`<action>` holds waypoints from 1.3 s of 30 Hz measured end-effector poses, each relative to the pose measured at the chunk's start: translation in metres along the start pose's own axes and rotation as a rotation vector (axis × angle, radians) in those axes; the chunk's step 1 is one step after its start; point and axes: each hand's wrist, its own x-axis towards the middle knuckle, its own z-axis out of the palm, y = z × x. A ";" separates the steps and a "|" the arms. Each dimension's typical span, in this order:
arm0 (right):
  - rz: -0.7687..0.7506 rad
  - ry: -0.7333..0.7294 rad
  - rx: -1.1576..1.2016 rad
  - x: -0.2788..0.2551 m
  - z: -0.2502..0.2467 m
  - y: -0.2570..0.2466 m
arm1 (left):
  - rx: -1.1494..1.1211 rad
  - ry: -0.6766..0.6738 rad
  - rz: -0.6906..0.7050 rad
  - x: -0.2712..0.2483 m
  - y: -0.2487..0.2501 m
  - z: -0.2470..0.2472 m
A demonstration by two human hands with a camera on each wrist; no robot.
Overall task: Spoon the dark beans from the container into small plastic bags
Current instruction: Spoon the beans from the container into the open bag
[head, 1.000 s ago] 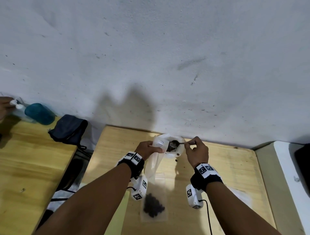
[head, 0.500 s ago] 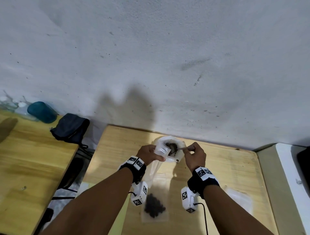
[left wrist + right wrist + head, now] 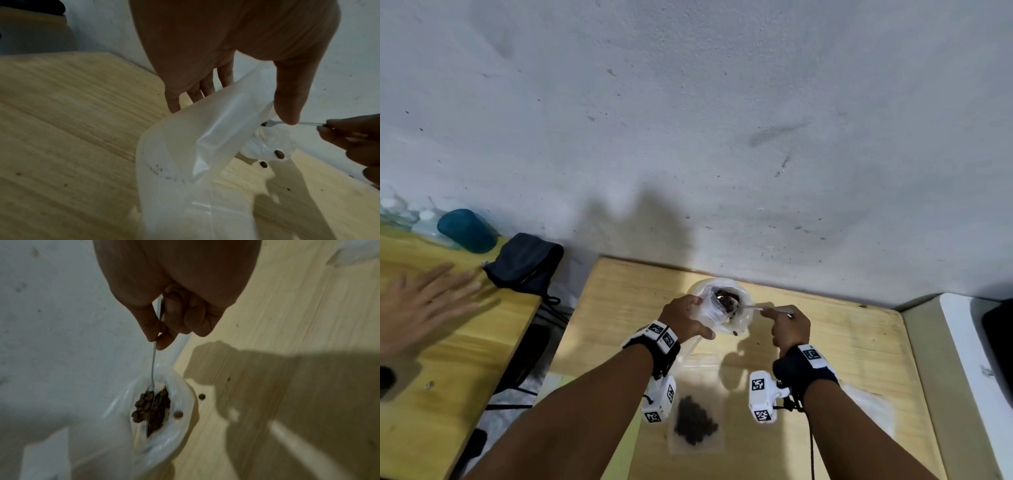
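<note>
My left hand (image 3: 686, 317) pinches the rim of a clear plastic bag (image 3: 195, 146) between thumb and fingers and holds its mouth open above the wooden table (image 3: 842, 342). My right hand (image 3: 782, 320) pinches the thin handle of a metal spoon (image 3: 153, 363). The spoon's bowl, heaped with dark beans (image 3: 150, 405), sits at the bag's mouth. Behind the bag stands the white round container (image 3: 743, 322). One stray bean (image 3: 178, 414) lies on white plastic beside the mouth, and another bean (image 3: 202, 396) on the table.
A flat bag filled with beans (image 3: 695, 425) lies near the table's front between my wrists. On the left table are another person's hand (image 3: 424, 301), a teal cup (image 3: 467, 230) and a dark pouch (image 3: 527, 260). A white unit (image 3: 962, 342) stands at the right.
Another person's hand has come to rest on the left table. My hands have shifted slightly, and the loaded spoon now sits at the bag's mouth.
</note>
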 end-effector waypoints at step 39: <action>-0.165 -0.139 -0.228 -0.010 0.025 0.008 | 0.116 -0.008 0.013 -0.001 -0.001 0.011</action>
